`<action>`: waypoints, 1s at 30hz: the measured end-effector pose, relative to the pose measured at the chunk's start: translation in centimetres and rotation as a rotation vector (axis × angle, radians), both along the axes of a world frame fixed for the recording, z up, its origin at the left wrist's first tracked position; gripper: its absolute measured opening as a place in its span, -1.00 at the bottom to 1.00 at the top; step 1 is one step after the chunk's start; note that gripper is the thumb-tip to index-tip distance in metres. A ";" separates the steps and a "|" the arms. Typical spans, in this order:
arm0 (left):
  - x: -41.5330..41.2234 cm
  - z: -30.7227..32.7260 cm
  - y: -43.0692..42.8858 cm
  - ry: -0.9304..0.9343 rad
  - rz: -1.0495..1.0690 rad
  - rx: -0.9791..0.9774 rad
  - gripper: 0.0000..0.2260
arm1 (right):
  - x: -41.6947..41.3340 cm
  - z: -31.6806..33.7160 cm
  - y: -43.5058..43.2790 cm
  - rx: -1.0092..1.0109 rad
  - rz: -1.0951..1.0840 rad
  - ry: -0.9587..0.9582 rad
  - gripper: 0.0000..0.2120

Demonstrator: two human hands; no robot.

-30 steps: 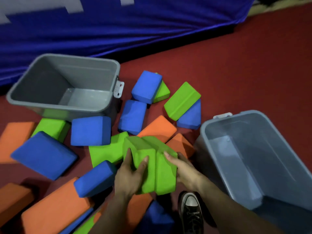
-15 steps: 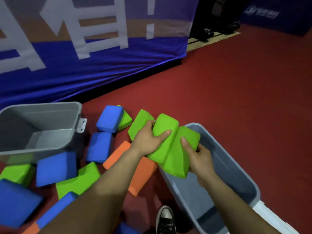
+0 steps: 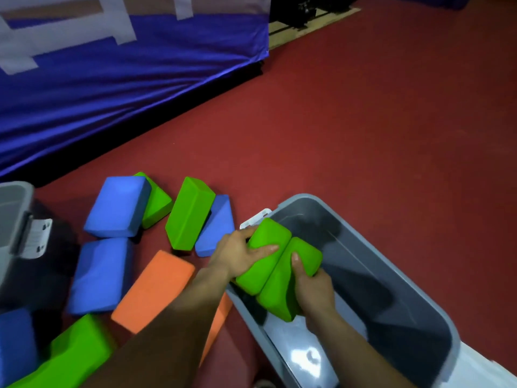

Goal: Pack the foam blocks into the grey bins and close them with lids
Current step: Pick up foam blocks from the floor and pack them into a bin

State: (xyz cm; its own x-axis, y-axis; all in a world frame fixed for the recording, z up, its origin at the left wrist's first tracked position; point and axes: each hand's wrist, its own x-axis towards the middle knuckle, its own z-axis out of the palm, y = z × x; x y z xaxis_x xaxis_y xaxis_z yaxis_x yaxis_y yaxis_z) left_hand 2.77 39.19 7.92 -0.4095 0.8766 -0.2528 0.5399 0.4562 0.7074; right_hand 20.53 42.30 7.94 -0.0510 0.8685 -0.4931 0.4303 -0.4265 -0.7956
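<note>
Red floor (image 3: 363,121), scattered foam blocks (image 3: 116,207), grey bin (image 3: 391,303), second bin (image 3: 11,219)

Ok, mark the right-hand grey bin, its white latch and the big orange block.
grey bin (image 3: 377,289), head view, inner wall.
white latch (image 3: 257,218), head view, flat tab.
orange block (image 3: 154,289), head view, top face.

"What's the floor?"

"Red carpet (image 3: 363,121), dull and even, running up to the top right."

"And behind it?"

"A blue cloth (image 3: 112,88) hangs along the left. It is creased, with light shining on its folds. Higher up it bears white shapes (image 3: 123,29) and a tan band (image 3: 53,9)."

"Past its end?"

"A pale wooden board (image 3: 321,22) lies on the carpet. Black gear (image 3: 302,7) stands on it, too dim to make out."
</note>
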 end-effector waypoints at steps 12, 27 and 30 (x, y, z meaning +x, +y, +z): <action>-2.1 -11.4 2.1 0.711 -0.200 -0.150 -0.25 | -5.7 -13.4 0.3 -0.248 -0.197 -0.100 0.19; -2.7 -5.4 -6.4 0.486 -0.176 -0.140 -0.05 | -4.4 -2.6 -1.0 -0.069 0.135 -0.207 -0.07; -3.5 -2.2 -11.0 0.484 -0.103 -0.116 -0.05 | -5.4 1.7 -4.5 0.116 0.226 -0.134 -0.26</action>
